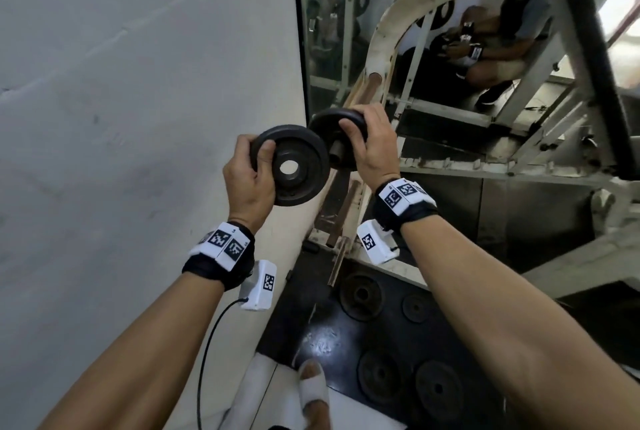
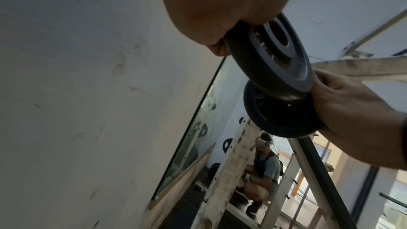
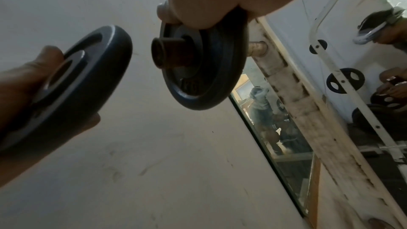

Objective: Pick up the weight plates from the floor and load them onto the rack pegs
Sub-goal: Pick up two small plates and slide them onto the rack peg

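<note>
White rack (image 1: 377, 45) standing beyond both hands. Right hand (image 1: 372, 149) clamping black plate (image 1: 332, 125) threaded on rack peg (image 1: 335, 152). Left hand (image 1: 244, 184) gripping second plate (image 1: 294, 166) by rim, just left of peg. Four plates (image 1: 362, 296) lying on floor below wrists.

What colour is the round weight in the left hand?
The weight plate held by the left hand is black, a bit dull and worn. The head view shows it best.
</note>
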Motion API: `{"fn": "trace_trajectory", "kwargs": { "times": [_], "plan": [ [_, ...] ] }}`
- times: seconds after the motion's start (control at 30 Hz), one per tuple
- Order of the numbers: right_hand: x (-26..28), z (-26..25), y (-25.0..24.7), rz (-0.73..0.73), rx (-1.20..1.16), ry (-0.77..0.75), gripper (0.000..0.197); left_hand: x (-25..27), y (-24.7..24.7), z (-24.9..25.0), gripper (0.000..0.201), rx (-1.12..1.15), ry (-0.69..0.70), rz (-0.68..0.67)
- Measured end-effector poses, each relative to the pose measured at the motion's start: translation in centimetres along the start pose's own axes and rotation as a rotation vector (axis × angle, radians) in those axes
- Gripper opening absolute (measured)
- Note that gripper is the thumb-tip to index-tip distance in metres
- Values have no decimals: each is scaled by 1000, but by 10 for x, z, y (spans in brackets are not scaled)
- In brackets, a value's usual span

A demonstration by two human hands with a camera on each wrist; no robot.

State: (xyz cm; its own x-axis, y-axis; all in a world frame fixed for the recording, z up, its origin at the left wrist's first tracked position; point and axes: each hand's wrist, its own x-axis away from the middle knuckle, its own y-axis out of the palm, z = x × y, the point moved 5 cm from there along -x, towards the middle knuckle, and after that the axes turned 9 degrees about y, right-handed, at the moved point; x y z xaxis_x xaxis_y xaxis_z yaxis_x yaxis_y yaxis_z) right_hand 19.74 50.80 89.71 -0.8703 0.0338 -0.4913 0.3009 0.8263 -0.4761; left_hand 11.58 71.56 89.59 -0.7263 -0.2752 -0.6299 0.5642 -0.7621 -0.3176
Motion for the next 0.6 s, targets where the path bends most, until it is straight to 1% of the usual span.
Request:
{"fn": "trace_trajectory", "kwargs": {
  "times": [0.1, 0.17, 0.23, 0.3, 0.37, 0.43, 0.47, 0.53, 0.6],
  "plan": [
    [-2, 2, -3, -72, -62, 8, 21, 3, 17, 11, 20, 4, 107, -136],
    [-2, 1, -5, -120, -98, 10, 20, 2, 29, 16, 25, 12, 161, -191],
    [-3, 1, -6, -196, -133, 30, 20, -4, 40, 17, 32, 24, 186, -210],
    [-5, 5, -7, -295, -178, 89, 19, -12, 48, 14, 36, 41, 202, -211],
    [-5, 9, -8, -349, -229, 155, 22, -20, 54, 11, 38, 56, 221, -218],
    [0, 11, -9, -329, -308, 223, 31, -24, 59, 8, 38, 65, 237, -231],
    [4, 11, -9, -289, -343, 247, 34, -24, 63, 7, 38, 73, 244, -240],
    [18, 7, -9, -163, -341, 209, 34, -22, 72, 7, 37, 84, 266, -267],
    [32, 5, -6, -27, -246, 127, 37, -21, 80, 5, 31, 75, 318, -292]
  ]
}}
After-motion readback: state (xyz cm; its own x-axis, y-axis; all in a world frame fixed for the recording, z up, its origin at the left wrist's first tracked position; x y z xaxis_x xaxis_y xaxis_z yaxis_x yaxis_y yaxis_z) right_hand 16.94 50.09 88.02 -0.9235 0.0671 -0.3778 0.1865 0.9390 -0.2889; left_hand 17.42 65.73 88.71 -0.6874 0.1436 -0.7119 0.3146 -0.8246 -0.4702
